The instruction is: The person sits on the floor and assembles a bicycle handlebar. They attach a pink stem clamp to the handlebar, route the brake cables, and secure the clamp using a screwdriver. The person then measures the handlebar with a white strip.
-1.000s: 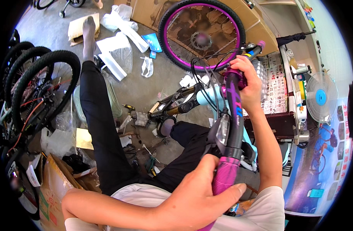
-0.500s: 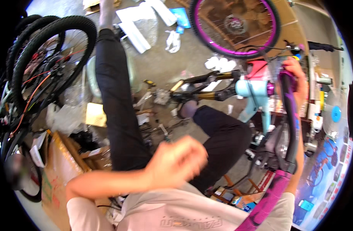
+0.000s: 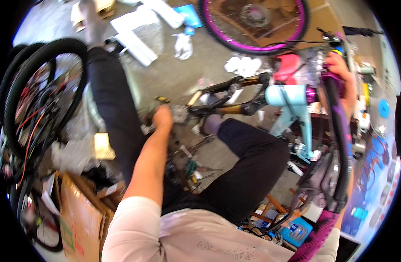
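Note:
My right hand (image 3: 343, 76) is closed round the middle of a black and purple bicycle handlebar (image 3: 333, 118), next to its purple stem. A purple grip (image 3: 317, 233) covers the near end of the bar. The light blue bicycle frame (image 3: 288, 95) is joined to it, and a black fork (image 3: 242, 108) points left from the frame. My left arm reaches forward between my legs. Down among small tools and parts on the floor is my left hand (image 3: 163, 118), its fingers mostly hidden and blurred. A yellow and black tool (image 3: 162, 99) lies just beyond it.
A wheel with a purple rim (image 3: 204, 17) lies on cardboard at the far right. Several bicycles with black tyres (image 3: 83, 65) stand at left, near a cardboard box (image 3: 80, 214). White packaging (image 3: 137, 46) lies far ahead; a blue case (image 3: 297, 231) sits at lower right.
My left hand has swung from in front of my chest forward and left, down to the tools on the floor. My right hand keeps its hold on the handlebar. The view has shifted slightly.

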Tool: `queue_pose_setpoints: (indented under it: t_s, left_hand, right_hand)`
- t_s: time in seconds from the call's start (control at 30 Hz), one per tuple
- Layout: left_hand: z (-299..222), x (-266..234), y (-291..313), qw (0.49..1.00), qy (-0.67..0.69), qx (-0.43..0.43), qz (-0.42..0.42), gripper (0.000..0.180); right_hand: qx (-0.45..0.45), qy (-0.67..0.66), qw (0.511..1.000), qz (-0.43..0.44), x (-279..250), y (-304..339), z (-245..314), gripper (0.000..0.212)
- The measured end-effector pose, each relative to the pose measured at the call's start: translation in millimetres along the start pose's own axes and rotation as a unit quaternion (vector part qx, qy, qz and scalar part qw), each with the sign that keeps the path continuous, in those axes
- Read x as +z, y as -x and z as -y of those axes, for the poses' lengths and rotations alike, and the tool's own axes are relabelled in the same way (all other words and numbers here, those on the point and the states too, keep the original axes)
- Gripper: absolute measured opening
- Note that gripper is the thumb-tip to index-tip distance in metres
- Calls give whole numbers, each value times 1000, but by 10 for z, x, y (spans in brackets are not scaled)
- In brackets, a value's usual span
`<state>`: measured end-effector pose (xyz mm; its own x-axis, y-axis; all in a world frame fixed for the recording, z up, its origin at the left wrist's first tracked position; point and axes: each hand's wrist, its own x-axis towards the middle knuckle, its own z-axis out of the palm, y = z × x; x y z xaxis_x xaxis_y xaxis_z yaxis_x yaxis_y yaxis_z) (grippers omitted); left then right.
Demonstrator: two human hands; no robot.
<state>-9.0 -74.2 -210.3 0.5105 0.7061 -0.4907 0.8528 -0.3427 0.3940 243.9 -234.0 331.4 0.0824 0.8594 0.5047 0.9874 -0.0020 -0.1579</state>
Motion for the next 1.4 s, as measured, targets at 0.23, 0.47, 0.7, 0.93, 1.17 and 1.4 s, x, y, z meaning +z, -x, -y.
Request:
queue_pose_setpoints:
  t_s: [0.23, 0.47, 0.7, 0.93, 1.17, 1.4]
  left_hand:
    - [884, 47, 230, 995, -95, -1, 34, 14]
    - [344, -339, 158, 997, 64, -8, -42, 18]
    - [-553, -2144, 1178, 840, 527, 76, -100, 13]
    - [-1981, -4102, 1519, 651, 670, 335, -126, 21]
    - [-2716, -3999, 1556, 611, 691, 385, 5, 17]
    - [-2781, -3886, 1465, 645, 663, 378, 20, 19]
  right_hand:
    - [17, -2, 1000, -4, 199, -107, 234, 42]
    - [20, 27, 999, -16, 82, -131, 222, 41]
    - [17, 29, 999, -34, 111, -132, 177, 39]
    - [3, 33, 998, -47, 141, -96, 161, 40]
    - [17, 24, 999, -46, 153, -113, 203, 39]
    - [9, 24, 998, -51, 138, -108, 186, 39]
